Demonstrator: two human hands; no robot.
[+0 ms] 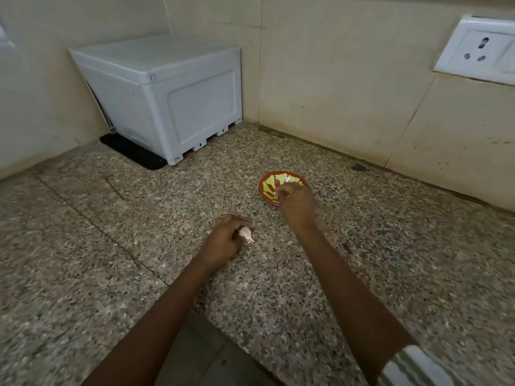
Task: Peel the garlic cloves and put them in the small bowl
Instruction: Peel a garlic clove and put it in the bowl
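Speckled stone table: left hand fingers pinch a garlic clove near the small bowl; right hand fingers bunched over it, contents unclear, so a loose drop may miss the rim.

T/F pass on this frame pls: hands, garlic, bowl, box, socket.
1. The left hand holds a white garlic clove. True.
2. The right hand lies flat, far from the small bowl. False: its fingers are curled and it is over the bowl's near rim.
3. The small bowl is plain white. False: it has a red-orange rim and a yellow-green pattern inside.
4. The white plastic box stands in the corner, partly on a black mat. True.
5. The wall socket has a plug in it. False: its holes are bare.
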